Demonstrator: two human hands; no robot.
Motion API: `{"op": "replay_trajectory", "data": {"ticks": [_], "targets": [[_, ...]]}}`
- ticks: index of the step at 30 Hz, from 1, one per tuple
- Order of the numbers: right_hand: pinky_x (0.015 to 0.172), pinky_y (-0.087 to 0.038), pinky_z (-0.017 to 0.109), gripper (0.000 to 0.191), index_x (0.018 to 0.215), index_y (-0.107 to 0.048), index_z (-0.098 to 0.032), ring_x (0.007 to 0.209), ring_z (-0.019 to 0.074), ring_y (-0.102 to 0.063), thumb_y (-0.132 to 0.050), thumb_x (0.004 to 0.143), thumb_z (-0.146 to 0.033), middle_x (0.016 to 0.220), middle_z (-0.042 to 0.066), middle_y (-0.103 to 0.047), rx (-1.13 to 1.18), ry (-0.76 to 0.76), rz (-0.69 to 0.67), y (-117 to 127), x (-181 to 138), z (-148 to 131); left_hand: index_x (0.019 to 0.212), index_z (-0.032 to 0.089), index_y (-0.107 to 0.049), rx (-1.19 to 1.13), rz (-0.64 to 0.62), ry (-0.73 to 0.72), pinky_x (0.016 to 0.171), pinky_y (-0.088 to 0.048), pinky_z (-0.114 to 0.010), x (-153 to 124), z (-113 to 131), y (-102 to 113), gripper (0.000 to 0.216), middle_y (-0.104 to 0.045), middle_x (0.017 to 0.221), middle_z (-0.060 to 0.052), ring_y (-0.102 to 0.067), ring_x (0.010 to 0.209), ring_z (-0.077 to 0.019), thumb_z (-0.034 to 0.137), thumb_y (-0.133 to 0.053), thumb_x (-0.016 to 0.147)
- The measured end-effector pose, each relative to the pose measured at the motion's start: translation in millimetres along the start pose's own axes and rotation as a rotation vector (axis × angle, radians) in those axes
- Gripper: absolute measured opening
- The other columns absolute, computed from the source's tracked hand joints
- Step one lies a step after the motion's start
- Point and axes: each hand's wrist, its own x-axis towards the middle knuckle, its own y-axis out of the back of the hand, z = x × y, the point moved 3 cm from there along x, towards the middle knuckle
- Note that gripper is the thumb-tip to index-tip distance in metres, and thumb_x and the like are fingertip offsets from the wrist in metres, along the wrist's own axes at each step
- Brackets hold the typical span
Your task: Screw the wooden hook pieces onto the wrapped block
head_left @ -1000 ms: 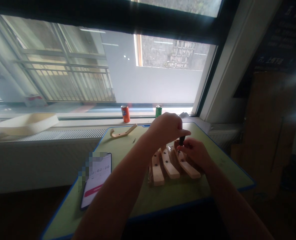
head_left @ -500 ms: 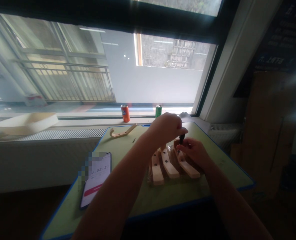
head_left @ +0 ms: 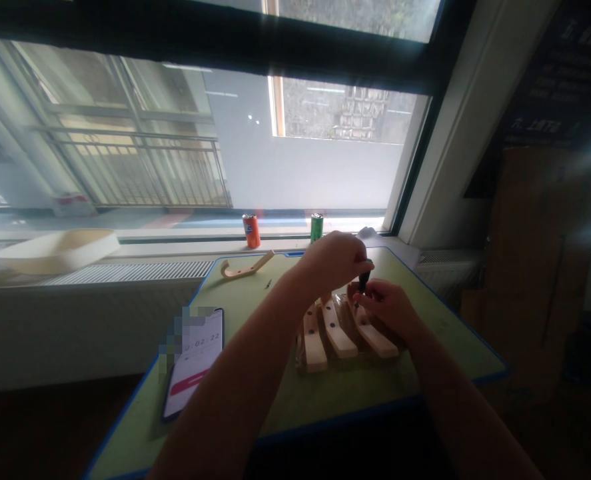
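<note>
A black-handled screwdriver (head_left: 364,279) points down at the rightmost wooden hook (head_left: 376,339). From above, my left hand (head_left: 339,261) is closed round the top of its handle. My right hand (head_left: 388,301) has fingers and thumb closed about the lower part of the screwdriver; the tip and any screw there are too small to make out. Two more wooden hooks, a middle one (head_left: 339,333) and a left one (head_left: 315,347), lie alongside with dark holes showing. Clear plastic film lies around them, and my left hand hides their far ends.
Another wooden hook (head_left: 248,268) and a small screw-like piece (head_left: 268,283) lie on the green, blue-edged table (head_left: 335,400). A phone (head_left: 195,363) showing a timer is at the left. Orange (head_left: 251,231) and green (head_left: 316,228) cans stand on the windowsill.
The view has tilted up slightly, so everything sits a little lower. Both hands stay at the screwdriver over the same hook. The phone's timer has advanced by one second.
</note>
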Motion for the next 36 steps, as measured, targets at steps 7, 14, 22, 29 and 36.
{"op": "replay_trajectory", "data": {"ticks": [7,14,22,29,36], "targets": [[0.060,-0.040,0.029,0.016,0.066,-0.063,-0.021,0.063,0.0149,-0.048,-0.063,0.075,-0.034,0.063,0.001,-0.053,0.014,0.086,0.004,1.7,1.2,-5.5,0.092,0.016,-0.068,-0.037,-0.016,0.057,0.062,-0.041,-0.025,-1.1,-3.4,2.7,0.035,-0.067,0.079,-0.003,-0.057,0.065,-0.0119,0.045,-0.054,0.077],[0.054,-0.036,0.027,0.014,0.069,-0.062,-0.021,0.057,0.0126,-0.043,-0.063,0.075,-0.034,0.063,-0.001,-0.048,-0.008,0.058,-0.003,0.8,0.9,-3.7,0.088,0.016,-0.068,-0.017,-0.091,-0.073,0.063,-0.040,-0.024,-0.3,-2.6,0.9,0.029,-0.066,0.073,-0.002,-0.055,0.060,-0.0095,0.036,-0.047,0.084],[0.057,-0.037,0.027,0.021,0.062,-0.054,-0.020,0.061,0.0135,-0.046,-0.064,0.074,-0.035,0.063,-0.001,-0.049,-0.028,0.041,-0.003,-0.3,0.6,1.5,0.100,0.017,-0.065,-0.033,-0.059,0.035,0.064,-0.043,-0.025,-1.2,-10.6,-1.0,0.041,-0.068,0.089,-0.005,-0.060,0.072,-0.0141,0.049,-0.057,0.075],[0.053,-0.032,0.026,0.024,0.061,-0.050,-0.020,0.056,0.0114,-0.040,-0.065,0.073,-0.034,0.060,-0.003,-0.043,-0.016,0.009,-0.001,-1.3,0.4,0.8,0.098,0.018,-0.065,-0.095,-0.151,-0.159,0.065,-0.043,-0.023,-2.5,-3.1,-5.3,0.024,-0.068,0.080,0.000,-0.059,0.064,-0.0094,0.025,-0.049,0.083],[0.057,-0.035,0.027,0.025,0.066,-0.055,-0.019,0.061,0.0126,-0.045,-0.057,0.081,-0.039,0.066,-0.001,-0.049,0.067,-0.015,0.107,4.7,-4.6,-0.3,0.111,0.019,-0.060,-0.138,0.070,-0.023,0.064,-0.046,-0.022,-11.7,-4.9,19.9,0.035,-0.068,0.096,-0.004,-0.061,0.072,-0.0105,0.038,-0.051,0.084]]}}
